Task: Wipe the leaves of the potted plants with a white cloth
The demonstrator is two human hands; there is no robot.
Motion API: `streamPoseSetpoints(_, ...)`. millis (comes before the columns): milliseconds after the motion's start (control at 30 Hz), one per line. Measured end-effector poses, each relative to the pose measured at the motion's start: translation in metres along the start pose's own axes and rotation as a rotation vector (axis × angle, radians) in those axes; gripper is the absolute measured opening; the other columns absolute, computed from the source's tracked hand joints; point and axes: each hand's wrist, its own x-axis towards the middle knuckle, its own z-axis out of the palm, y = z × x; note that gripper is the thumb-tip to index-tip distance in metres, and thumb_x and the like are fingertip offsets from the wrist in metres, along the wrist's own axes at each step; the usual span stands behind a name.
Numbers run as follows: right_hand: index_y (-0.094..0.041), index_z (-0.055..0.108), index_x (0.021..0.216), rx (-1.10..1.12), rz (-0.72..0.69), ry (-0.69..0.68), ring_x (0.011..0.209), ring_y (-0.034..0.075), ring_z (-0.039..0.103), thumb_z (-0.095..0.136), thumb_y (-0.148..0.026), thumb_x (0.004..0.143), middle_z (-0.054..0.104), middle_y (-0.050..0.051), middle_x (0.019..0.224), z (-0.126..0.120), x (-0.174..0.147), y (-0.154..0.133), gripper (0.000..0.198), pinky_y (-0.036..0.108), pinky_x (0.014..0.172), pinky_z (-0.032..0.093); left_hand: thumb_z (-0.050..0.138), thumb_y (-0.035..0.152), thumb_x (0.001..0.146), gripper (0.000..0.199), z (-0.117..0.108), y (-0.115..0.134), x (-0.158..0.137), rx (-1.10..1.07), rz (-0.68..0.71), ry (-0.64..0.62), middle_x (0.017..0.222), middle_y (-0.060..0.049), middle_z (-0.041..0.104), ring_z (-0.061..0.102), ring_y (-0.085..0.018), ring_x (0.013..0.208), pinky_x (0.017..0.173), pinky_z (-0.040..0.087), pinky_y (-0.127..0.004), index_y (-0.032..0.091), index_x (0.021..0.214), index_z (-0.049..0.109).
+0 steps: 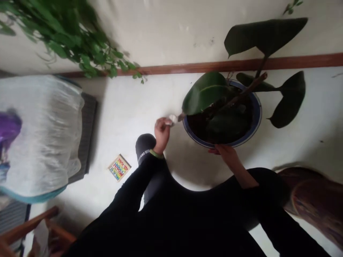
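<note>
A blue-rimmed flowerpot [257, 119] stands on the floor in front of me, with dark soil and a broad-leaved plant in it. One large green leaf [206, 92] hangs over the pot's left side. My left hand [162, 132] is closed on a small white wad [173, 119], blurred, perhaps tissue. A short brownish piece [181, 116] lies between the wad and the rim; I cannot tell whether it belongs to the plant. My right hand [226, 152] grips the pot's near rim, its fingertips partly hidden.
Trailing green vines [88, 46] hang at the upper left. A covered piece of furniture [53, 132] stands left, and a small colourful bead frame [119, 167] lies on the floor. A brown patterned round seat [316, 203] is at my right. A wooden baseboard [171, 69] runs along the wall.
</note>
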Motion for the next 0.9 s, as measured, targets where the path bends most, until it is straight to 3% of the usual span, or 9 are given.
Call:
streamPoseSetpoints(67, -0.023, 0.077, 0.085, -0.109, 0.107, 0.07, 0.106, 0.03, 0.084, 0.052, -0.041, 0.1, 0.089, 0.011, 0.1, 0.003, -0.005, -0.014, 0.035, 0.039, 0.096, 0.065, 0.064, 0.005, 0.09, 0.027, 0.008, -0.007, 0.057, -0.033, 0.031, -0.024, 0.118, -0.006, 0.077, 0.07, -0.024, 0.121, 0.114, 0.057, -0.044, 0.026, 0.098, 0.079)
streamPoseSetpoints(133, -0.022, 0.081, 0.084, -0.205, 0.187, 0.112, 0.105, 0.029, 0.084, 0.053, -0.033, 0.099, 0.089, 0.009, 0.1, 0.004, -0.008, -0.032, 0.033, 0.035, 0.089, 0.063, 0.068, 0.005, 0.089, 0.027, 0.034, -0.006, 0.103, -0.079, 0.022, -0.187, 0.119, -0.007, 0.076, 0.07, -0.024, 0.122, 0.115, 0.056, -0.043, 0.026, 0.102, 0.08)
streamPoseSetpoints(200, -0.022, 0.085, 0.087, -0.315, 0.261, 0.124, 0.106, 0.029, 0.084, 0.053, -0.029, 0.1, 0.089, 0.008, 0.099, 0.004, -0.01, -0.052, 0.035, 0.031, 0.083, 0.06, 0.069, 0.002, 0.087, 0.027, 0.064, 0.0, 0.13, -0.099, -0.021, -0.367, 0.119, -0.008, 0.075, 0.071, -0.024, 0.117, 0.111, 0.058, -0.041, 0.023, 0.099, 0.081)
streamPoseSetpoints(267, -0.02, 0.088, 0.09, -0.395, 0.311, 0.131, 0.112, 0.03, 0.083, 0.054, -0.026, 0.101, 0.089, 0.008, 0.098, 0.004, -0.01, -0.069, 0.036, 0.03, 0.084, 0.059, 0.068, 0.001, 0.086, 0.026, 0.089, 0.005, 0.142, -0.079, -0.057, -0.475, 0.114, -0.008, 0.074, 0.071, -0.024, 0.11, 0.105, 0.059, -0.04, 0.022, 0.095, 0.08)
streamPoseSetpoints(400, -0.017, 0.091, 0.097, -0.492, 0.377, 0.16, 0.124, 0.033, 0.08, 0.056, -0.025, 0.103, 0.089, 0.01, 0.1, 0.007, -0.011, -0.089, 0.037, 0.032, 0.094, 0.059, 0.067, 0.001, 0.089, 0.024, 0.113, 0.005, 0.156, -0.042, -0.041, -0.523, 0.108, -0.007, 0.073, 0.069, -0.024, 0.11, 0.106, 0.057, -0.04, 0.024, 0.09, 0.077)
streamPoseSetpoints(633, -0.01, 0.088, 0.105, -0.381, 0.458, 0.257, 0.133, 0.034, 0.075, 0.053, -0.02, 0.107, 0.088, 0.014, 0.1, 0.015, -0.015, -0.101, 0.037, 0.038, 0.107, 0.058, 0.064, 0.0, 0.093, 0.02, 0.158, -0.005, 0.203, -0.035, 0.076, -0.658, 0.107, -0.008, 0.067, 0.066, -0.03, 0.125, 0.121, 0.048, -0.049, 0.019, 0.09, 0.071)
streamPoseSetpoints(767, -0.009, 0.086, 0.108, -0.339, 0.457, 0.27, 0.13, 0.029, 0.075, 0.053, -0.018, 0.107, 0.087, 0.014, 0.097, 0.014, -0.018, -0.108, 0.034, 0.034, 0.107, 0.057, 0.069, 0.012, 0.098, 0.011, 0.17, -0.013, 0.213, -0.051, 0.157, -0.696, 0.108, -0.009, 0.065, 0.062, -0.035, 0.137, 0.129, 0.041, -0.054, 0.019, 0.09, 0.07)
streamPoseSetpoints(900, -0.013, 0.086, 0.105, -0.316, 0.453, 0.255, 0.127, 0.027, 0.076, 0.053, -0.016, 0.105, 0.087, 0.009, 0.092, 0.011, -0.019, -0.104, 0.033, 0.032, 0.104, 0.059, 0.063, 0.009, 0.101, 0.012, 0.171, -0.014, 0.217, 0.053, 0.157, -0.727, 0.113, -0.01, 0.064, 0.06, -0.037, 0.143, 0.13, 0.038, -0.058, 0.015, 0.095, 0.072)
